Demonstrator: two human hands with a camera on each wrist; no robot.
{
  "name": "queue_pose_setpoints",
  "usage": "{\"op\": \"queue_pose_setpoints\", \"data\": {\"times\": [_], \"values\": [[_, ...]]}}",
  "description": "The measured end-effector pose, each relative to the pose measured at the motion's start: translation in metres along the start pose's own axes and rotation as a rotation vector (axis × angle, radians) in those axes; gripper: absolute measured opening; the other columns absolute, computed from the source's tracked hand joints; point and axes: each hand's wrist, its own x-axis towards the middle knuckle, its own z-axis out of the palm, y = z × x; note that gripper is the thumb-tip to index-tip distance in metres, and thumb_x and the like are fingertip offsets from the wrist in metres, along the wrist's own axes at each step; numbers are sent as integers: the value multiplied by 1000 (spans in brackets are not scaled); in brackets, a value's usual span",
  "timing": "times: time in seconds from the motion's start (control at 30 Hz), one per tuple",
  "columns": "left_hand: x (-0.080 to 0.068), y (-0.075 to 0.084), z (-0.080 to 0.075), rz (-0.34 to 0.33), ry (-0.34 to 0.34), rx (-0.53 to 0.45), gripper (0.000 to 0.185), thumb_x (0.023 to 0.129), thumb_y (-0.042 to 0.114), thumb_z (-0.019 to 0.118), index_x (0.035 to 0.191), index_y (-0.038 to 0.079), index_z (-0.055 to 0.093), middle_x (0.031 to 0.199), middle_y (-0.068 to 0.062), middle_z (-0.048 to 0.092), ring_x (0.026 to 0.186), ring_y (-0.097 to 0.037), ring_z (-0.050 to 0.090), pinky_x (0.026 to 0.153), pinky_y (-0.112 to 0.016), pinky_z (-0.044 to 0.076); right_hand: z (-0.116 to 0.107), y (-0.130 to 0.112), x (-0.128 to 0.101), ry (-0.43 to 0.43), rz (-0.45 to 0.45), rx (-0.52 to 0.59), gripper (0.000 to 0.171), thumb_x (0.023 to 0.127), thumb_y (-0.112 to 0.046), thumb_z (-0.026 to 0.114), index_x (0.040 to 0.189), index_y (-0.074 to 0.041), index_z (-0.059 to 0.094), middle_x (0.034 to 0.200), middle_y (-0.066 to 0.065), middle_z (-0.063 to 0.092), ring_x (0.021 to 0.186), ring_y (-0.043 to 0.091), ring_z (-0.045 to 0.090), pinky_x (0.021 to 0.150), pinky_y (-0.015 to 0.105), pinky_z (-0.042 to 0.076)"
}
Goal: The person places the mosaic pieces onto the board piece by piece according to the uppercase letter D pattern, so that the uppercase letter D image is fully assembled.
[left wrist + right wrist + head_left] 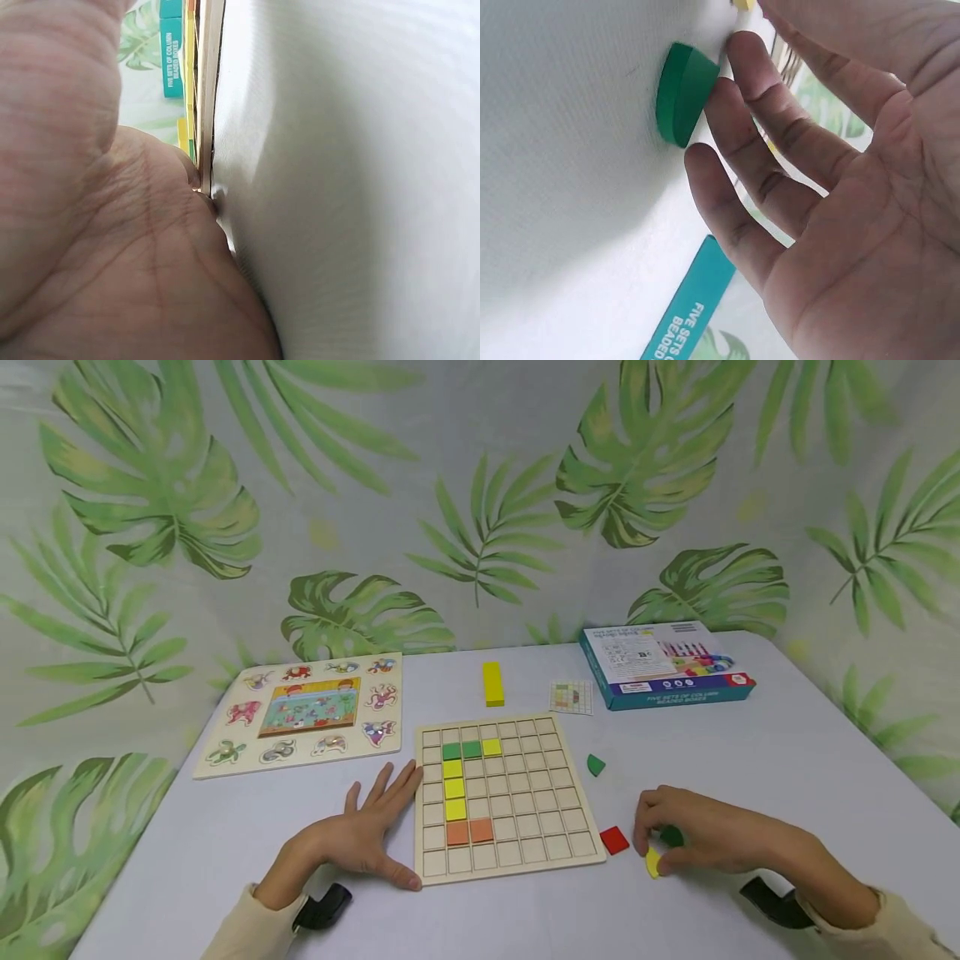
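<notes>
L hand lies flat, fingers spread, bracing grid board on counter; R hand curls over green piece w/ yellow piece beside; should pinch one cleanly, keep board pinned

Seen from the head camera, looking forward and down, the whole table lies in view. Each wrist camera sits low and very close, skimming the tabletop. All three views share the teal box, at the far edge.
</notes>
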Motion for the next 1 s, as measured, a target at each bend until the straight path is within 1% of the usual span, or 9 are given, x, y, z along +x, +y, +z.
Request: {"op": "queue_pose_setpoints", "data": {"times": [0.2, 0.33, 0.4, 0.47, 0.6, 0.67, 0.77, 0.9, 1.0], "values": [[0, 0, 0, -11, -5, -11, 140, 65, 56, 89, 162, 15, -3, 169, -5, -13, 153, -36, -22, 111, -72, -16, -1, -3, 3, -29, -13, 25, 19, 81, -34, 83, 90, -35, 66, 88, -20, 59, 87, 5, 51, 79, 26, 49], [1, 0, 1, -12, -5, -7, 140, 65, 56, 89, 163, 16, -3, 169, -5, -13, 153, -35, -22, 111, -72, -16, -4, -11, 5, -12, -40, 2, 19, 84, -34, 81, 85, -33, 62, 79, -20, 58, 81, 3, 52, 74, 24, 45], [1, 0, 0, -11, -2, -8, 140, 65, 56, 89, 163, 16, -3, 169, -5, -13, 153, -36, -22, 111, -72, -16, -7, -16, 8, 7, -63, -7, 16, 87, -32, 78, 87, -34, 62, 80, -20, 58, 81, 2, 53, 73, 24, 46], [0, 0, 0, -9, 0, -8, 140, 65, 56, 89, 162, 15, -3, 169, -5, -13, 153, -36, -23, 111, -72, -16, -11, -21, 10, 29, -103, -17, 11, 91, -28, 74, 95, -34, 65, 88, -20, 60, 84, 2, 54, 76, 24, 49], [0, -1, 1, -2, 2, -10, 140, 65, 56, 89, 162, 14, -3, 170, -6, -12, 153, -37, -22, 111, -73, -16, -17, -30, 16, 71, -197, -46, 17, 98, -20, 65, 108, -33, 69, 98, -19, 59, 90, 1, 53, 81, 27, 52], [0, -2, 2, 2, 3, -4, 139, 66, 56, 89, 162, 14, -2, 170, -7, -12, 153, -37, -22, 111, -73, -15, -18, -34, 19, 84, -236, -55, 17, 99, -20, 63, 109, -32, 70, 100, -19, 59, 90, 1, 52, 81, 27, 52], [0, -3, 2, 5, 2, 1, 138, 66, 56, 88, 162, 14, -2, 170, -6, -12, 153, -36, -21, 111, -72, -15, -19, -41, 27, 82, -271, -29, 13, 100, -21, 62, 106, -28, 70, 93, -17, 62, 84, 0, 53, 77, 25, 51], [0, -3, 2, 8, 6, 6, 138, 66, 56, 88, 162, 15, -2, 170, -5, -12, 153, -36, -22, 111, -73, -15, -20, -50, 38, 65, -266, 8, 8, 99, -23, 63, 103, -25, 70, 89, -16, 66, 78, 0, 55, 72, 22, 50], [0, -2, 1, 12, 6, 8, 138, 66, 56, 88, 162, 15, -2, 170, -6, -12, 153, -36, -22, 111, -73, -15, -20, -58, 45, 66, -259, 3, 5, 99, -25, 65, 101, -25, 69, 88, -16, 66, 77, 0, 55, 71, 22, 50]]}}
